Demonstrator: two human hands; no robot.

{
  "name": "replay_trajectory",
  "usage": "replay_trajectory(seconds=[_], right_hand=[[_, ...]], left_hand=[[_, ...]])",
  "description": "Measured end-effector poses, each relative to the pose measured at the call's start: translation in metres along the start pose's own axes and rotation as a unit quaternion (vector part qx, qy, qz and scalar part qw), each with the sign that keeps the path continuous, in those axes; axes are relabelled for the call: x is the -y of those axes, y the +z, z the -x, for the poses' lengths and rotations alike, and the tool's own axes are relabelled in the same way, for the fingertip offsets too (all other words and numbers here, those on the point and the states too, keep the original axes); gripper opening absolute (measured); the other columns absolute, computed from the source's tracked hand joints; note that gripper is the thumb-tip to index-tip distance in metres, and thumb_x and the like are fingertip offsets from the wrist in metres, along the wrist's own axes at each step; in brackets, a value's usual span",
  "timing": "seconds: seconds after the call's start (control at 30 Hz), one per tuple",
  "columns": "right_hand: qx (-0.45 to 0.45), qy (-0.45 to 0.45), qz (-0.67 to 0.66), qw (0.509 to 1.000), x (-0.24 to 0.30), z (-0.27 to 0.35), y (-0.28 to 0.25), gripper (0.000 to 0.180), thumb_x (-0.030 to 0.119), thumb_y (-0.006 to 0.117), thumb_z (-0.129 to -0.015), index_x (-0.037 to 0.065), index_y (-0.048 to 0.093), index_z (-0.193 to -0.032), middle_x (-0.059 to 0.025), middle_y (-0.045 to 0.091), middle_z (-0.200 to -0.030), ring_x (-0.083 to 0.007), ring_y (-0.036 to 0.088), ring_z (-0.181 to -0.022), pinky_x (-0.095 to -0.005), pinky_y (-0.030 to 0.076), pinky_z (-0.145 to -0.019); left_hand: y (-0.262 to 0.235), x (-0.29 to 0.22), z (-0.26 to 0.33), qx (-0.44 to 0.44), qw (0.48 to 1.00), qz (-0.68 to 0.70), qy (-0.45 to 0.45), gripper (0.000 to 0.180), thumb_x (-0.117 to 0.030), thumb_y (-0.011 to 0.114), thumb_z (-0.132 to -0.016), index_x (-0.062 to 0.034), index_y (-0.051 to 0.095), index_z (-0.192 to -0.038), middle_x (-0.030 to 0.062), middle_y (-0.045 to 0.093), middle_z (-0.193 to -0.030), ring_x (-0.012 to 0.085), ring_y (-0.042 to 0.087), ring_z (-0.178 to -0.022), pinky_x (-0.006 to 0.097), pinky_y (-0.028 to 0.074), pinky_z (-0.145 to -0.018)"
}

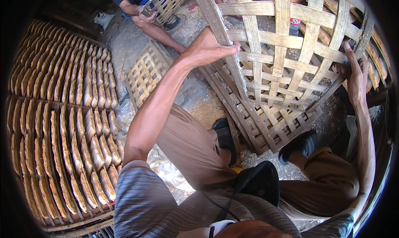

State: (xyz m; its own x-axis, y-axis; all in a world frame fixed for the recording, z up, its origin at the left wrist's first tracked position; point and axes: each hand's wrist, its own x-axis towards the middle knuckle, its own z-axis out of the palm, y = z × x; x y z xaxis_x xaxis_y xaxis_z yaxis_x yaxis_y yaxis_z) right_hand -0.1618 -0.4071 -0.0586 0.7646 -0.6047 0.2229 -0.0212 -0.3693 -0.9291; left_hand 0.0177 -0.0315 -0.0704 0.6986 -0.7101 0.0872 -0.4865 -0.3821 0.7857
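Between my two hands a woven bamboo rack (282,38) stands tilted up, its open lattice held together by flat wooden side rails. My left hand (212,48) is closed round the left rail, thumb along its inner side. The right rail is gripped by my right hand (355,73), part of whose fingers are hidden behind it. Beneath its lower end lie more lattice racks (266,138), stacked on the floor by my feet.
Rows of slab-like pieces on racks (62,125) fill the left side. At the top, another person's hand (145,15) holds a smaller lattice rack (168,5). One more rack (147,71) and clear plastic sheeting (166,171) lie on the floor. A bottle (294,23) shows through the lattice.
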Motion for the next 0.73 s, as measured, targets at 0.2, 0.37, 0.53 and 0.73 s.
replay_trajectory(seconds=[0.2,0.37,0.53,0.73], right_hand=[[-0.003,0.014,0.002,1.000,0.000,0.007,-0.003,0.049,0.050,0.066,-0.099,0.007,0.071,-0.123,0.0049,0.057,-0.082,-0.0027,0.044,-0.064,-0.0203,0.039,-0.066],[0.024,0.012,0.019,0.999,0.002,0.007,-0.006,0.063,0.056,0.067,-0.095,0.002,0.066,-0.129,-0.0086,0.067,-0.102,-0.0142,0.062,-0.085,-0.0307,0.051,-0.079],[0.013,0.011,0.020,1.000,0.003,0.008,-0.004,0.070,0.059,0.068,-0.092,0.000,0.064,-0.129,-0.0141,0.069,-0.109,-0.0188,0.066,-0.092,-0.0335,0.051,-0.086],[0.026,0.050,0.078,0.995,-0.011,-0.002,-0.016,0.075,0.064,0.068,-0.090,0.002,0.062,-0.132,-0.0133,0.067,-0.108,-0.0188,0.063,-0.095,-0.0340,0.049,-0.088]], left_hand=[[0.003,-0.010,0.002,-0.023,0.999,-0.045,0.002,0.035,-0.026,0.076,-0.081,0.0011,0.076,-0.104,0.0101,0.076,-0.093,0.0192,0.068,-0.083,0.038,0.055,-0.080],[0.007,-0.016,0.000,-0.014,0.996,-0.064,-0.063,0.036,-0.028,0.077,-0.084,-0.0004,0.077,-0.106,0.0117,0.076,-0.096,0.0189,0.070,-0.090,0.035,0.055,-0.081],[0.019,-0.002,-0.002,-0.061,0.996,0.052,-0.034,0.040,-0.026,0.082,-0.086,0.0017,0.074,-0.114,0.0131,0.077,-0.101,0.0192,0.072,-0.095,0.035,0.058,-0.084],[0.004,-0.003,0.001,-0.004,0.997,0.041,-0.071,0.041,-0.025,0.082,-0.086,0.0018,0.075,-0.115,0.0170,0.077,-0.104,0.0237,0.074,-0.092,0.041,0.058,-0.089]])
